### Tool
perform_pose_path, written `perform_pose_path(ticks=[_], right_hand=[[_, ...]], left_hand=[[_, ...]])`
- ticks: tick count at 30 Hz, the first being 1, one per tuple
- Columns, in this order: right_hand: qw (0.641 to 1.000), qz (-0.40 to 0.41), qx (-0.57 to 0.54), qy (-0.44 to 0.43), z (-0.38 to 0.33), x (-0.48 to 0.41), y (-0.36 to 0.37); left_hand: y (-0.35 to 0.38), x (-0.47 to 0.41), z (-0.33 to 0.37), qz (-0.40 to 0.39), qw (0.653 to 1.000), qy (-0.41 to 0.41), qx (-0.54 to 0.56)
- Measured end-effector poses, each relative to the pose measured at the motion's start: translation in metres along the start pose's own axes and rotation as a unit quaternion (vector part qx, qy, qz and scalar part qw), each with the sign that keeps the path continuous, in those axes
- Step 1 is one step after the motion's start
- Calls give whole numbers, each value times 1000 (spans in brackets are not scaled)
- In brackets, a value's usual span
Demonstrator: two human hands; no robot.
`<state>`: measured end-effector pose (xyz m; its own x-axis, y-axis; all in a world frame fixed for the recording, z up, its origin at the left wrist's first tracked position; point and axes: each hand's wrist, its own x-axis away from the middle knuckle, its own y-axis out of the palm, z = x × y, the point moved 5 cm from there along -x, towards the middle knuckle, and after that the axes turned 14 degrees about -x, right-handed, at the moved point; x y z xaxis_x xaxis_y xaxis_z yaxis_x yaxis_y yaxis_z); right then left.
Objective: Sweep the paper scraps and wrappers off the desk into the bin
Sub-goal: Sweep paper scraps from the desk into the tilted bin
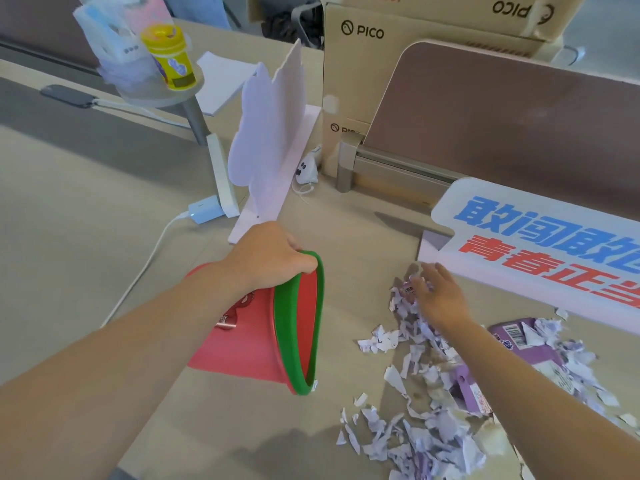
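Observation:
A red bin (249, 344) with a green rim lies tipped on its side on the beige desk (86, 209), its mouth facing right toward the scraps. My left hand (270, 254) grips the top of the rim. A heap of torn white and purple paper scraps (415, 427) spreads over the desk to the right of the bin, mixed with purple wrappers (533, 344). My right hand (438, 292) rests flat on the far end of the heap, fingers spread over a small wrapper piece. A gap of bare desk separates the bin mouth from the scraps.
A white sign with blue and red characters (540, 244) borders the scraps at the right. A white foam cutout on a stand (266, 133), a charger with its cable (204, 209), a yellow jar (169, 57) and cardboard boxes (363, 74) stand farther back.

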<state>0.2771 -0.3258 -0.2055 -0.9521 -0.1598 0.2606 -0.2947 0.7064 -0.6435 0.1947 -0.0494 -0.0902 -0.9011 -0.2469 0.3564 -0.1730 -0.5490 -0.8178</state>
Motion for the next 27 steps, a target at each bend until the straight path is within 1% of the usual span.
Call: perform_pose_path(ticks=[2, 5, 9, 13, 14, 15, 17, 18, 19, 20, 22, 25, 27], right_hand=[[999, -34, 10, -9, -5, 4, 9], [993, -85, 63, -48, -13, 15, 25], [985, -91, 88, -120, -12, 36, 41], [979, -115, 81, -147, -5, 60, 48], [982, -102, 63, -143, -5, 62, 45], [987, -70, 39, -141, -6, 64, 40], [993, 23, 0, -118, -9, 60, 26], [994, 57, -17, -86, -9, 54, 19], [996, 70, -31, -49, -8, 48, 14], [997, 62, -37, -13, -7, 40, 11], [1000, 3, -12, 16, -3, 26, 14], [992, -101, 69, -28, -4, 27, 32], [986, -121, 90, -73, -9, 42, 41]], left_hand=[[0, -3, -1, 3, 1000, -2, 6], [0, -4, -1, 5, 1000, -4, 10], [1, -1, 0, 15, 1000, -4, -4], [3, 6, 2, 17, 1000, 12, -18], [3, 8, 3, 15, 1000, 16, -20], [3, 9, 4, 15, 1000, 18, -20], [3, 9, 3, 14, 1000, 15, -15], [4, 9, 2, 15, 1000, 13, -13], [4, 9, 1, 16, 1000, 10, -13], [4, 8, 0, 18, 1000, 9, -12], [5, 7, 0, 21, 1000, 9, -9], [4, 4, 1, 16, 1000, 8, -6], [4, 2, 1, 9, 1000, 7, -5]])
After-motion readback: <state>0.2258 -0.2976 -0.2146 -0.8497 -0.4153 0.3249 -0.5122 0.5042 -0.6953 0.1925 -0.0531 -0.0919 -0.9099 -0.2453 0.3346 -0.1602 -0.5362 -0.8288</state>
